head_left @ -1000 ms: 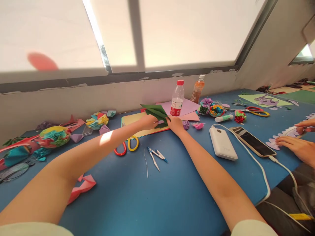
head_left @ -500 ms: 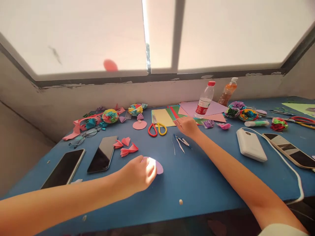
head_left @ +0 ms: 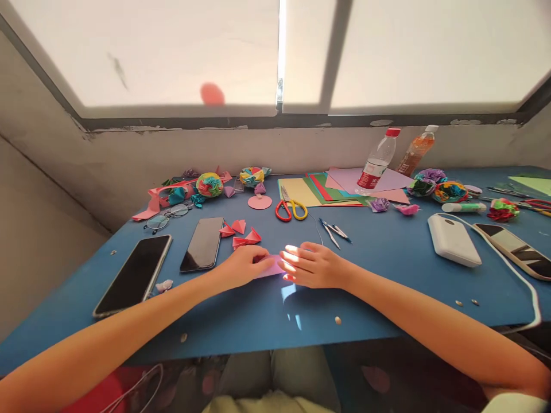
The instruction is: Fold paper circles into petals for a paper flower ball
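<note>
Both hands now meet near the front edge of the blue desk (head_left: pixel 387 275). Half a second ago the right hand (head_left: pixel 313 265) was far out by the paper stack (head_left: pixel 321 192), and the left hand (head_left: pixel 241 265) lay alone on the pink paper (head_left: pixel 270 267); a second ago both were out at the stack, holding green sheets. Now the left hand rests on the pink paper's left part, fingers bent down onto it, and the right hand lies flat at its right edge, fingers spread and touching it. Whether either hand truly pinches the paper cannot be told; a patch of sun glares on the spot where they meet.

The pink paper lies flat on the desk between the two hands, just in front of the folded red pieces (head_left: pixel 241 234). Two phones (head_left: pixel 202 244) lie dark to the left, the scissors (head_left: pixel 291 209) and the compass (head_left: pixel 334 231) lie beyond the hands, and the power bank (head_left: pixel 454 248) sits to the right.

The water bottle (head_left: pixel 377 161) has a red label with white marks, too small to read. The orange bottle (head_left: pixel 415 151) beside it shows no legible writing either.
</note>
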Tool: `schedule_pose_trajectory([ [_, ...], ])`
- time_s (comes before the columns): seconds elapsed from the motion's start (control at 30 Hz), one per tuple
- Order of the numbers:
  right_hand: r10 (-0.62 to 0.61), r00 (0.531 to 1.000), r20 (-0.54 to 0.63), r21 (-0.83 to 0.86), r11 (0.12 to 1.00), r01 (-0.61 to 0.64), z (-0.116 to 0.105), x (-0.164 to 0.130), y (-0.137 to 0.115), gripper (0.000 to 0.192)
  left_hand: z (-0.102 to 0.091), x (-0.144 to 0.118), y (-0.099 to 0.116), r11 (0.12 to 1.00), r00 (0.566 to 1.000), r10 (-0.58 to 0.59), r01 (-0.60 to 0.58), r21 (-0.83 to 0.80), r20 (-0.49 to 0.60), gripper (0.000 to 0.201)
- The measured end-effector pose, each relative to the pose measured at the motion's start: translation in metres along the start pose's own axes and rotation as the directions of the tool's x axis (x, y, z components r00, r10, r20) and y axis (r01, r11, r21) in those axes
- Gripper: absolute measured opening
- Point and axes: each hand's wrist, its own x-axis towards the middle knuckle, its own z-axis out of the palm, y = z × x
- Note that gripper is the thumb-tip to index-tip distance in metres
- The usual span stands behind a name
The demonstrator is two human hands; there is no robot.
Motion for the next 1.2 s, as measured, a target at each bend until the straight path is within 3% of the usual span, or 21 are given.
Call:
schedule_pose_trajectory([
  [0.17,0.200,0.962,0.188,0.314,0.916,-0.251,0.005,0.003,-0.003,0.027,0.001,0.002,-0.006,0.998,0.999,-0.007,0.005,-0.057,-0.037,0.026],
  [0.27,0.226,0.933,0.280,0.407,0.852,-0.329,0.007,0.004,-0.006,0.025,0.001,-0.010,-0.006,0.998,0.980,0.067,-0.069,-0.002,-0.189,0.029],
  [0.37,0.236,0.919,0.317,0.404,0.842,-0.356,0.006,0.005,-0.007,0.024,0.000,-0.028,-0.006,0.936,0.875,0.346,-0.296,0.192,-0.338,0.020],
  [0.43,0.244,0.912,0.330,0.391,0.844,-0.368,0.005,0.006,-0.006,0.025,0.003,-0.041,-0.004,0.852,0.808,0.510,-0.426,0.306,-0.296,0.022],
  [0.5,0.243,0.907,0.343,0.389,0.843,-0.372,0.005,0.006,-0.006,0.026,0.008,-0.051,-0.001,0.819,0.787,0.552,-0.449,0.356,-0.278,0.026],
  [0.73,0.236,0.911,0.337,0.356,0.864,-0.356,0.004,0.004,-0.008,0.023,0.023,-0.056,0.003,0.819,0.786,0.548,-0.432,0.378,-0.286,0.028],
  [0.97,0.203,0.916,0.346,0.388,0.858,-0.337,0.005,0.002,-0.006,0.034,0.025,-0.057,0.003,0.801,0.787,0.557,-0.426,0.419,-0.265,0.028],
  [1.2,0.209,0.914,0.349,0.355,0.872,-0.335,0.004,0.002,-0.008,0.037,0.023,-0.058,0.004,0.832,0.836,0.507,-0.410,0.375,-0.210,0.030],
])
